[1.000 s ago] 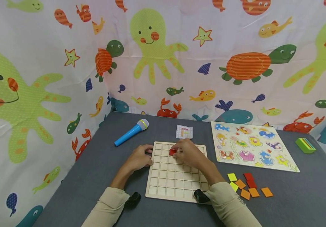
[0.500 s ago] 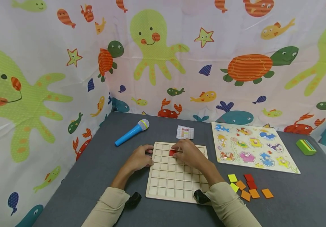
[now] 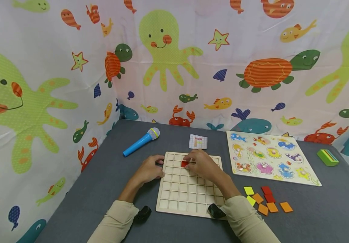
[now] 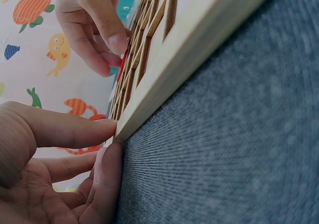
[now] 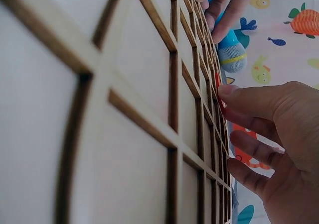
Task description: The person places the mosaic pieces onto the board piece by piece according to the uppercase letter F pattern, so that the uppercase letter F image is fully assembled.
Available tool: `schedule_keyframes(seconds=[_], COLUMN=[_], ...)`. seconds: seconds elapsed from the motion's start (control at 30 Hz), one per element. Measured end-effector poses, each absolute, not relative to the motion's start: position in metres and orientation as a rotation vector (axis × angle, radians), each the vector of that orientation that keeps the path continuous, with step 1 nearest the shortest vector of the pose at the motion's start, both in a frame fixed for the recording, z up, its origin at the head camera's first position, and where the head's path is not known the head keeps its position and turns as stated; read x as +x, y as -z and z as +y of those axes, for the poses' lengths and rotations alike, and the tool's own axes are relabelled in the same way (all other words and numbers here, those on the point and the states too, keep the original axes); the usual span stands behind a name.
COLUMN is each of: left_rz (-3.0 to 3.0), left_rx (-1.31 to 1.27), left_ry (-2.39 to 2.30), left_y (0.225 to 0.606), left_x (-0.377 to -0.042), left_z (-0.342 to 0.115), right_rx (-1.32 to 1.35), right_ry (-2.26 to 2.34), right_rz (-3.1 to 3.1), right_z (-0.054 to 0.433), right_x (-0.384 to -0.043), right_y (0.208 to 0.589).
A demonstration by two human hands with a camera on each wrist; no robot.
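Observation:
A square wooden grid board (image 3: 178,195) lies flat on the grey table in front of me. My left hand (image 3: 148,168) holds its left edge; in the left wrist view the thumb (image 4: 84,132) and a finger meet at the edge. My right hand (image 3: 203,164) reaches over the upper part of the board, thumb and index finger pinching a red square tile (image 3: 184,164) at a cell near the top. The right wrist view shows the red tile (image 5: 220,92) at the thumb tip, with the other fingers bent close over the grid. Part of the tile is hidden by the fingers.
Loose yellow, orange and red tiles (image 3: 262,209) lie right of the board. Behind it are a small pattern card (image 3: 198,141) and a blue toy microphone (image 3: 138,144). A sea-animal peg puzzle (image 3: 268,165) and a green stack of pieces (image 3: 327,158) sit on the right.

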State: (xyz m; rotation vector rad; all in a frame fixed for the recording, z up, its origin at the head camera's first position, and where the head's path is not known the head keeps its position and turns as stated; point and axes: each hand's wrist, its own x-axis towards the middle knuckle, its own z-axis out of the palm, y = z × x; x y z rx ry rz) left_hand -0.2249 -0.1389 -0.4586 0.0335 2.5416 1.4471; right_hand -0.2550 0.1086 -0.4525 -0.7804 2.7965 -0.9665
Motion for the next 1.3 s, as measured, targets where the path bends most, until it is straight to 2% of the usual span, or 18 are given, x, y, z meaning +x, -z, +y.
schedule_keyframes(seconds=[0.4,0.9,1.3], left_rz=[2.538,2.525,2.506], left_rx=[0.037,0.044,0.047], left_ry=[-1.467,-1.459,-1.47], left_y=[0.46,0.457,0.46], left_x=[-0.225,-0.223,-0.224], left_z=[-0.139,-0.139,-0.139], right_rx=[-0.817,-0.738,-0.812], right_ry=[1.083,1.13,1.123], right_rz=[2.758,2.776,2.853], right_z=[0.123,0.148,0.176], right_x=[-0.251,-0.228,-0.208], right_y=[0.45,0.439,0.434])
